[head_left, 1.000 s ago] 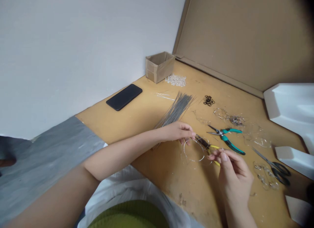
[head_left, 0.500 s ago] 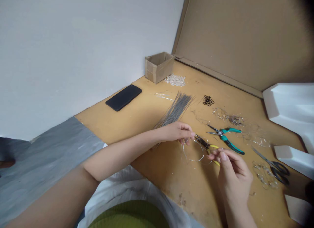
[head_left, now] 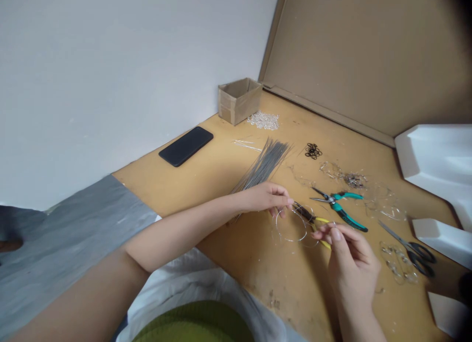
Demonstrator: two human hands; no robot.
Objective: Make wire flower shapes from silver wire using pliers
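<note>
A thin wire ring (head_left: 291, 226) hovers just over the yellow-brown table (head_left: 206, 185). My left hand (head_left: 267, 197) pinches its upper left edge with fingers pressed together. My right hand (head_left: 350, 256) pinches the ring's right side between thumb and fingertips. Under the ring lie yellow-handled pliers (head_left: 313, 221). A bundle of straight grey wires (head_left: 263, 165) fans out just behind my left hand.
Teal-handled pliers (head_left: 341, 207) and black scissors (head_left: 413, 246) lie to the right among clear wire loops (head_left: 396, 268). Farther back are small black rings (head_left: 313, 150), a pile of white beads (head_left: 263, 119), a small cardboard box (head_left: 239, 99) and a black phone (head_left: 186, 145). White foam pieces (head_left: 438, 160) line the right edge.
</note>
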